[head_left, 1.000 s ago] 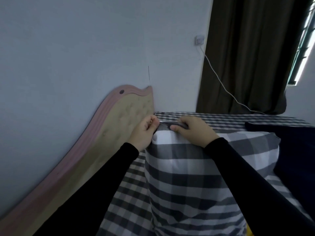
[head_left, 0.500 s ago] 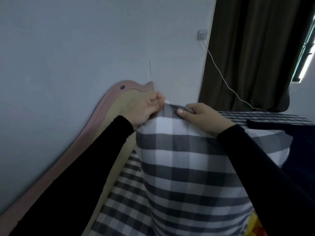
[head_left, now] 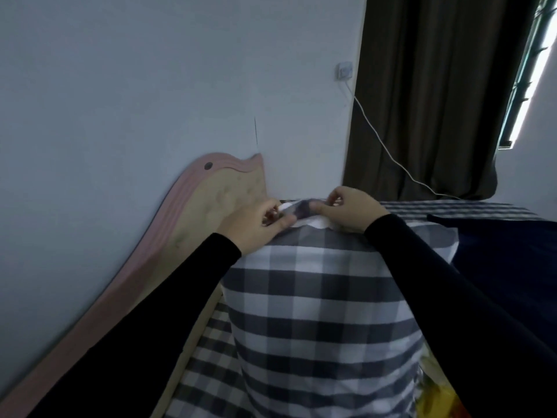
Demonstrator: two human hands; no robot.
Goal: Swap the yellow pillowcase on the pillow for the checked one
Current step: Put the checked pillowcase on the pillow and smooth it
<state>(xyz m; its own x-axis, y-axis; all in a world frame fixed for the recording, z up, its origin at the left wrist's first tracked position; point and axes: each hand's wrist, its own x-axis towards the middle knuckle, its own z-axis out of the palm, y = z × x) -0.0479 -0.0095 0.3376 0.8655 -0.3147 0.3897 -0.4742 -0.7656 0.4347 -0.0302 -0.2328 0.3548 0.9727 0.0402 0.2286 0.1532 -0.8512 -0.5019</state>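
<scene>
I am looking down over a bed [head_left: 452,208] spread with a grey and white check sheet, its pink and tan headboard [head_left: 193,212] leaning along the pale wall [head_left: 150,86] on my left. A dark curtain [head_left: 422,101] hangs at the far corner, with a white cable [head_left: 388,158] running from a wall socket [head_left: 344,70] down across it toward the mattress. A dark blue blanket [head_left: 506,254] lies on the right side of the bed.

The checked pillowcase [head_left: 316,312] stands upright in front of me, filled out by the pillow [head_left: 319,223], which shows as a strip of white at the open top edge. That top edge sits directly between my two hands, at the far end of the case from me, near the end of the headboard.

My left hand [head_left: 256,226] pinches the left part of the open hem, thumb and fingers closed on the fabric. My right hand [head_left: 352,211] grips the right part of the same hem, fingers curled over it with the thumb pointing toward the left hand. The two hands are near each other, a short blurred stretch of cloth bridging them.

At the lower right, beside my right sleeve [head_left: 452,297], a scrap of yellow fabric [head_left: 434,393] shows beside the foot of the checked case
</scene>
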